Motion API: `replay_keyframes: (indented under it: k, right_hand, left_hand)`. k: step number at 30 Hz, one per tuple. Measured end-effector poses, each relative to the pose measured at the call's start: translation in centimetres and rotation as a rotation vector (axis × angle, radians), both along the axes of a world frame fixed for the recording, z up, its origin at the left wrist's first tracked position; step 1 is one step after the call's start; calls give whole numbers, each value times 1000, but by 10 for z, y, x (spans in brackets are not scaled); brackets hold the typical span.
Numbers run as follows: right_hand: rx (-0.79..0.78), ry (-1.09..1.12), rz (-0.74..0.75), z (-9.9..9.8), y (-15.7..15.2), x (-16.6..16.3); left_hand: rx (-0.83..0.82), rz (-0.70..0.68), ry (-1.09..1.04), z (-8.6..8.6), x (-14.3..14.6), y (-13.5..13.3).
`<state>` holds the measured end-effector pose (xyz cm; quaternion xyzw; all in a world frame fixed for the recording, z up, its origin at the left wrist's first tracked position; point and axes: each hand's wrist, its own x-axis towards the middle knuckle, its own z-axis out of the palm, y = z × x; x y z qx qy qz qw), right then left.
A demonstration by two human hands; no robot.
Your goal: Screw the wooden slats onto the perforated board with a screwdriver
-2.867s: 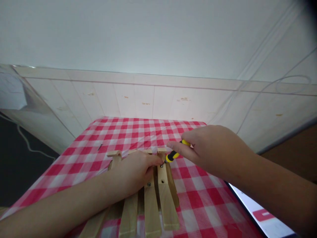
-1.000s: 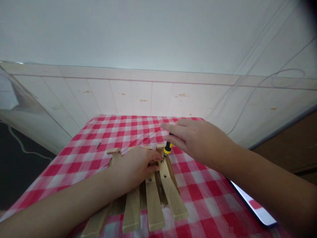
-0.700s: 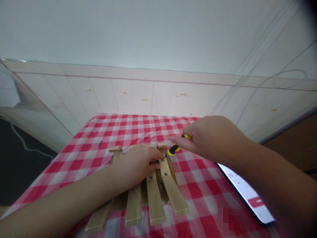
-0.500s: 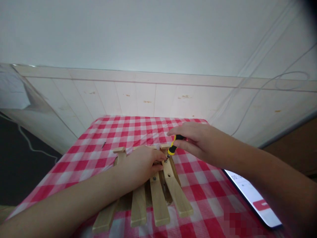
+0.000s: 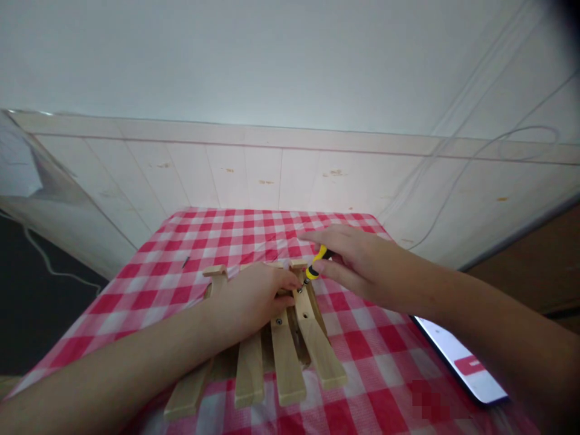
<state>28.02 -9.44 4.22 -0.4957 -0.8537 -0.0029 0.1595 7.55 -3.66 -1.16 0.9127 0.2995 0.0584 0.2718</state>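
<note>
In my right hand is a yellow-and-black screwdriver, tilted, its handle between thumb and fingers. The tip meets a screw in the rightmost wooden slat. That slat also has an open hole lower down. My left hand lies across the slatted wooden piece, gripping it, with thumb and forefinger closed in beside the screwdriver tip. Several slats fan out towards me, and the one left of the rightmost bears a screw head. My left palm hides the middle of the piece.
The table wears a red-and-white checked cloth. A small dark screw-like bit lies left of the wooden piece. A phone with a lit screen sits under my right forearm. A white panelled wall stands behind the table.
The screwdriver handle has turned, showing more yellow, and my right fingers have shifted around it. My left hand stays on the wood. The whole view has shifted slightly.
</note>
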Motion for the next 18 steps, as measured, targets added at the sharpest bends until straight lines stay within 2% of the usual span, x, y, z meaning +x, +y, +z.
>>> replay_keyframes:
  k: [2, 4, 6, 8, 9, 11, 14, 16, 18]
  right_hand:
    - [-97, 15, -1, 6, -2, 5]
    - [-158, -113, -151, 14, -2, 3]
    - [-137, -312, -363, 19, 0, -5]
    - [-54, -405, -492, 19, 1, -15]
    - [-19, -372, -477, 17, 1, -18]
    - [-15, -208, -317, 14, 0, -20]
    - [-123, -14, -96, 13, -4, -13]
    - [-173, -29, -81, 16, -5, -7]
    - [-131, -174, -193, 18, -3, -6]
  left_hand:
    - [0, -6, 9, 0, 0, 0]
    - [-3, -3, 19, 2, 1, 0]
    - [-12, 2, 25, 4, 2, -1]
    - [-23, 11, 31, 6, 4, -1]
    - [-28, 18, 34, 6, 4, -1]
    - [-35, 26, 33, 6, 5, -1]
    - [-39, 1, 20, 5, 4, -1]
    - [-25, 3, 13, 4, 3, 0]
    - [-5, 15, 10, 3, 2, 0]
